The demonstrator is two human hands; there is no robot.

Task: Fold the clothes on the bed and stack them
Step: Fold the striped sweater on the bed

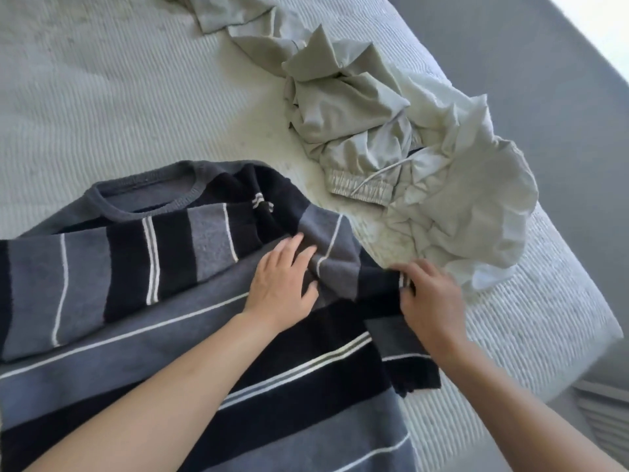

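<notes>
Navy-and-grey striped knit sweater [190, 301] on ribbed pale bed [102, 107], left hand [282, 284] flat on its folded sleeve, right hand [429, 298] apparently pinching sleeve edge, crumpled pale-green clothes [367, 117] beyond

Your striped sweater [190, 301] runs off the left and bottom edges, so you can't see its hem. Your forearms cover part of its body. The pale pile [391, 137] hides its own lower layers.
</notes>
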